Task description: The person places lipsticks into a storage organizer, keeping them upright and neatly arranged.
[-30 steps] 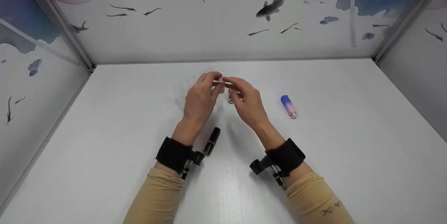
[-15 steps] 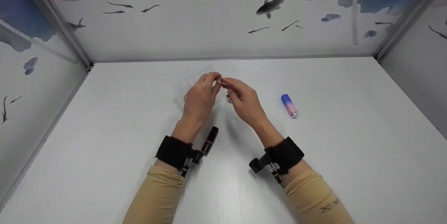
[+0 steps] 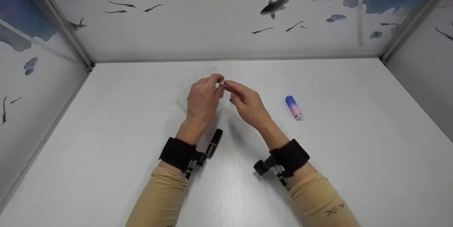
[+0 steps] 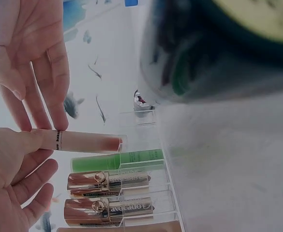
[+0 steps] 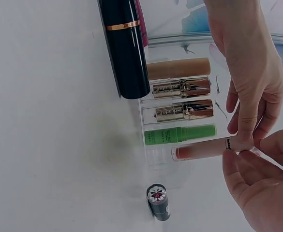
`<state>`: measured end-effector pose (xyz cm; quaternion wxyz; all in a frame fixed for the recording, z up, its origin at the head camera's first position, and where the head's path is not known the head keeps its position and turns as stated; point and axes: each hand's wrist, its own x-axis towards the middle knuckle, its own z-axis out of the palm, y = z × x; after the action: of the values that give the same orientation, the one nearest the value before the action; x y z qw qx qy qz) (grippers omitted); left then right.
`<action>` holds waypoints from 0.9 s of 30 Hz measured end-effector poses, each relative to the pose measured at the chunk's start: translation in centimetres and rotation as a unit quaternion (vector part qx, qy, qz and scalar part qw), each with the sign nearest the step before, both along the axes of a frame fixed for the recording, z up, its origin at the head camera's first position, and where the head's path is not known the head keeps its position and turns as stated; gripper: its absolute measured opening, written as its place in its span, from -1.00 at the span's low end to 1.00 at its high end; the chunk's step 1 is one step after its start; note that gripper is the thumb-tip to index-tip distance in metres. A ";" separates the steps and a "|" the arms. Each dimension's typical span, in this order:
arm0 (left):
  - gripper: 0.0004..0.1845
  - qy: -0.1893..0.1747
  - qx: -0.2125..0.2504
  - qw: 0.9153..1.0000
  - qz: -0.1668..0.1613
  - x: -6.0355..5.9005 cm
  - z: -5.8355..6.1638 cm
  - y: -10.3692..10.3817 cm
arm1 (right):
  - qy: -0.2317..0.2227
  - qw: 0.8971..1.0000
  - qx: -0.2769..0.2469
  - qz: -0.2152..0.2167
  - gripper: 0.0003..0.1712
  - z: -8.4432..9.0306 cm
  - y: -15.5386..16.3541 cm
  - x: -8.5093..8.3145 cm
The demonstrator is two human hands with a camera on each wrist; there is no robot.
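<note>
My left hand [image 3: 202, 96] pinches a pale lip gloss tube [image 4: 83, 141] with a reddish end and dark lettering near the other end. The fingertips of my right hand [image 3: 249, 103] touch the tube near its lettered end, with the thumb held apart. In the left wrist view the reddish end overlaps a slot of a clear lipstick organizer [image 3: 193, 78]. Beside it in the organizer lie a green tube [image 5: 180, 134], two gold-and-copper lipsticks [image 5: 184, 111] and a tan tube [image 5: 180, 67]. The left hand covers most of the organizer in the head view.
A black lipstick with a gold band [image 3: 214, 143] lies near the left wrist. Farther right is a blue-and-pink lipstick [image 3: 293, 107]. A dark lipstick with a jewelled silver end [image 5: 158, 202] stands by the organizer. Printed panels [image 3: 226, 39] enclose the white table [image 3: 354, 142].
The hands have shifted only slightly. The tube, plainer between the fingertips a second ago, is now mostly hidden behind them in the head view. The right fingertips have moved a little left.
</note>
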<state>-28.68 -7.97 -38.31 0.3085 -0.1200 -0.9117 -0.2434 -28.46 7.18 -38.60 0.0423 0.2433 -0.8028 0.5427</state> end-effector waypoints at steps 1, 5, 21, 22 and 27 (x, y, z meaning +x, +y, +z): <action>-0.85 0.000 -0.001 1.000 0.001 0.0 0.0 0.0 | -0.001 1.000 0.005 0.002 -0.53 -0.1 0.0 0.0; -0.87 0.003 -0.006 1.000 0.006 -0.1 -0.2 0.1 | -0.009 1.000 0.023 0.010 -0.48 -0.3 0.0 -0.1; -0.85 -0.019 -0.017 0.999 0.025 -0.2 -0.3 0.0 | -0.013 0.998 0.050 0.047 -0.40 -0.8 0.1 -0.3; -0.85 -0.023 -0.017 0.999 0.025 -0.2 -0.3 0.0 | -0.014 0.998 0.048 0.048 -0.40 -0.9 0.1 -0.3; -0.82 -0.042 -0.027 0.998 0.027 -0.3 -0.5 0.0 | -0.024 0.997 0.046 0.055 -0.38 -1.1 0.0 -0.4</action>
<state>-28.99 -8.00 -38.84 0.2727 -0.0931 -0.9331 -0.2150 -28.89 7.20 -39.73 -0.0177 0.2754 -0.8131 0.5125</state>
